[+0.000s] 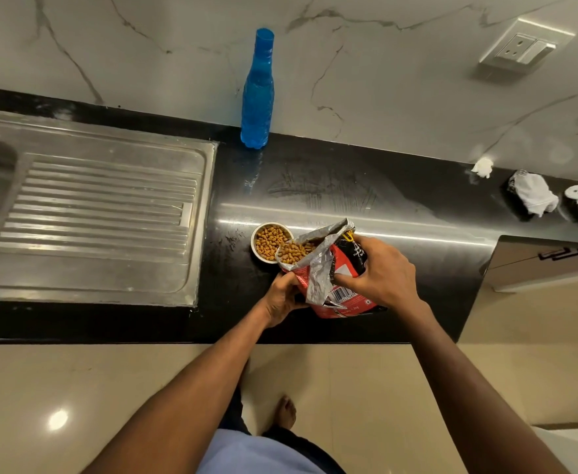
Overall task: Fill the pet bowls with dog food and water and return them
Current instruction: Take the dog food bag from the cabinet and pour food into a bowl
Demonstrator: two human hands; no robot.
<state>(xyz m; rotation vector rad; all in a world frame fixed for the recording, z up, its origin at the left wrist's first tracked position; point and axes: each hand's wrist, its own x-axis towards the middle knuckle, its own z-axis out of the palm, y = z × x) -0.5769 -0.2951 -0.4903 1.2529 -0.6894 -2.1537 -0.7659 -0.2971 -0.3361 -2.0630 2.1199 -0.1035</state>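
Gleaming under kitchen light, a black stone table (400,206) runs below a marble-veined wall, a steel sink (85,213) set into its left end. Near the front edge, a small metal bowl (258,255) holds brown kibble. Both hands grip a tilted red dog food bag (328,268), left hand (282,297) underneath, right hand (379,270) on top, its open mouth over the bowl's rim. A blue bottle (257,94) stands at the back edge.

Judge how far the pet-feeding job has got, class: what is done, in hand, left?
Done: the bowl holds kibble. In hand: both hands, left and right, tilt the food bag over it. Left: water, perhaps from the blue bottle; no second bowl shows; returning.
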